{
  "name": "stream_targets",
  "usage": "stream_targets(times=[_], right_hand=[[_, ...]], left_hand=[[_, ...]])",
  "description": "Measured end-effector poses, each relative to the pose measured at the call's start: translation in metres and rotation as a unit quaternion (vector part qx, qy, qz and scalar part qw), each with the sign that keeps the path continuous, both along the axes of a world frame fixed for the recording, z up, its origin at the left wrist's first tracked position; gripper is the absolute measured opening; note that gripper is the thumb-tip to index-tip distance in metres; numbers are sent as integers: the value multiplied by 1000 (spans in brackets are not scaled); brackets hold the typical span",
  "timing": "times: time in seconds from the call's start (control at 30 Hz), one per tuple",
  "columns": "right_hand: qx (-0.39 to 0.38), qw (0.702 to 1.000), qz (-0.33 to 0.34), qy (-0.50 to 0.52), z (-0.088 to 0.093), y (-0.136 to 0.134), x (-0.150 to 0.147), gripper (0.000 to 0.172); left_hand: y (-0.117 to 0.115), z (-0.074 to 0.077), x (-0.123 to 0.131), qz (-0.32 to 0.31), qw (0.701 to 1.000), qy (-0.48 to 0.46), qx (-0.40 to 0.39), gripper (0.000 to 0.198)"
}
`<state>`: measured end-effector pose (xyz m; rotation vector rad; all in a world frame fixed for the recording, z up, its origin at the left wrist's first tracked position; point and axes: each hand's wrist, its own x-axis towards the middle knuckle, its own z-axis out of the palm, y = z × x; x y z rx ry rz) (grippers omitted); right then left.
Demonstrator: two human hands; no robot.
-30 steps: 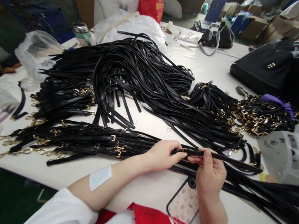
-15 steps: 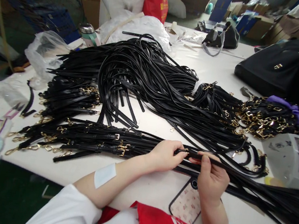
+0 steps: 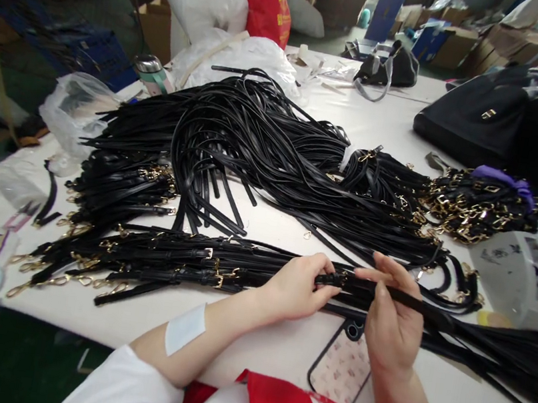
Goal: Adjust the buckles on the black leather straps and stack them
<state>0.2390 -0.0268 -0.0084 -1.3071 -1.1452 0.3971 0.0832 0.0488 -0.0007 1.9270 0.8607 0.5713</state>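
Bag workshop: heaped black straps [image 3: 268,141], handbags [image 3: 483,122], cartons [image 3: 454,47].

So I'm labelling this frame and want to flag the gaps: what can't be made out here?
Head view: the buckle on the black strap is mostly covered by fingers of the left hand and right hand.
Head view: the strap's far end is lost in the bundle that runs off the right edge.
Head view: the phone case lies partly under the right hand.
Head view: the gold clasps are too small to tell their type.

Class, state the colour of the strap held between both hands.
The strap is black; the head view shows it.
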Motion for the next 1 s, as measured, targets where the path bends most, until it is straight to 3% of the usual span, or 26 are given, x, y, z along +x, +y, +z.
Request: stream_targets(times=[0.1, 0.2, 0.37, 0.57, 0.67, 1.0], right_hand=[[-20, 996, 63, 54, 0, -2, 5, 43], [-57, 994, 95, 25, 0, -2, 12, 55], [-120, 985, 100, -79, 3, 3, 25, 27], [-154, 980, 67, -109, 0, 11, 37, 30], [-142, 979, 56, -133, -1, 12, 36, 29], [-117, 975, 118, -147, -3, 11, 24, 27]], left_hand=[[-1, -3, 1, 6, 1000, 13, 27, 18], [-4, -9, 3, -7, 994, 37, 99, 20], [-5, -16, 2, -31, 977, 33, 209, 21], [0, -11, 0, 25, 981, -17, 190, 17], [0, -10, 1, 17, 984, -20, 178, 17], [0, -9, 0, -19, 990, 9, 139, 19]])
